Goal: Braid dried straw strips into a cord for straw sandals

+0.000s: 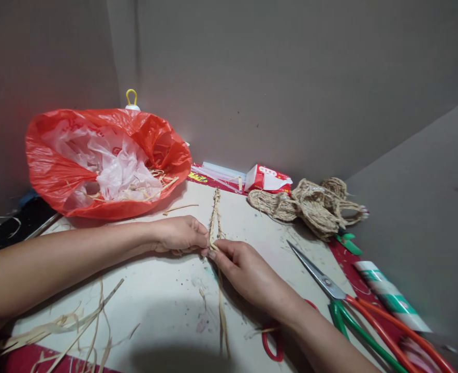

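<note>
A thin twisted straw cord [215, 215] runs up from my fingers over the pale board [166, 295], doubled into a narrow loop. My left hand [184, 235] pinches its lower end from the left. From the right, my right hand [238, 264] grips the same spot between thumb and index finger, the fingertips of both hands almost touching. Loose flat straw strands [221, 311] hang down from the pinch toward me across the board.
A red plastic bag [61, 176] with straw scraps stands back left. Coiled cord bundles [314, 207], a tissue pack [265, 178] and a green-white tube [392, 295] lie right. Large scissors [329, 285] point toward the middle. Loose straw [77, 326] lies front left.
</note>
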A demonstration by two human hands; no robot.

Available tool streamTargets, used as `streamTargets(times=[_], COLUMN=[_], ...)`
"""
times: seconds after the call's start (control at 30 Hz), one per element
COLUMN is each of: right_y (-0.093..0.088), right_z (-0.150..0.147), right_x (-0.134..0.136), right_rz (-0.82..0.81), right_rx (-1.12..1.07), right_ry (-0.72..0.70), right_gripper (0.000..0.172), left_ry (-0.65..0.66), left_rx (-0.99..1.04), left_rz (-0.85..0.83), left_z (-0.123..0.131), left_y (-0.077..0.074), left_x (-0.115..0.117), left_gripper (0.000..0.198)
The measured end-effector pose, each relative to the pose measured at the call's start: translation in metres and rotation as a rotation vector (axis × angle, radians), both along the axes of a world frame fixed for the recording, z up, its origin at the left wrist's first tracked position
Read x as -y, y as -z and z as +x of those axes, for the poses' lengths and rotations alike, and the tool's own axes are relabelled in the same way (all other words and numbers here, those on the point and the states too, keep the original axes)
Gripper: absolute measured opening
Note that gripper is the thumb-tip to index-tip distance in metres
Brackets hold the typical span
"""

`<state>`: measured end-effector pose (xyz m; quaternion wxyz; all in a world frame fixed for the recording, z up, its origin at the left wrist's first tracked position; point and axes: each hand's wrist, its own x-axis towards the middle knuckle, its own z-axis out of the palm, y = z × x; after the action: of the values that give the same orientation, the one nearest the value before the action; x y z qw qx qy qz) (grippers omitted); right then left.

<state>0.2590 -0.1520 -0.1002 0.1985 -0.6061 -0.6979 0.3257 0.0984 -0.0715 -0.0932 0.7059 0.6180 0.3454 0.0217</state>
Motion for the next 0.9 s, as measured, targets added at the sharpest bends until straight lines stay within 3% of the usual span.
streamTargets(times=[0.13, 0.2, 0.37, 0.57, 0.77, 0.9], right_y=[-0.01, -0.013, -0.011, -0.006, -0.005, 0.005], right_z=[0.006, 0.005, -0.011, -0.024, -0.032, -0.039], right_x=[0.003, 0.004, 0.011, 0.019, 0.02, 0.044], right_rz=[0.038, 0.026, 0.004, 0.071, 0.104, 0.05], right_rx=[0.183, 0.171, -0.011, 0.29, 0.574, 0.437], right_ry=[-0.004, -0.001, 0.018, 0.05, 0.007, -0.046], right_gripper=[0.029, 0.03, 0.029, 0.03, 0.028, 0.019], left_ry=[-0.047, -0.062, -0.126, -0.194, -0.244, -0.254], left_rx=[-0.015, 0.005, 0.068, 0.107, 0.149, 0.121], left_rz=[0.153, 0.185, 0.037, -0.195, -0.119, -0.071], left_z=[0.002, 0.003, 0.003, 0.004, 0.006, 0.007], left_y=[0.0, 0.001, 0.003, 0.004, 0.001, 0.0], left_x=[0.006, 0.008, 0.012, 0.015, 0.024, 0.025], left_gripper=[0.015, 0.015, 0.017, 0.022, 0.026, 0.021])
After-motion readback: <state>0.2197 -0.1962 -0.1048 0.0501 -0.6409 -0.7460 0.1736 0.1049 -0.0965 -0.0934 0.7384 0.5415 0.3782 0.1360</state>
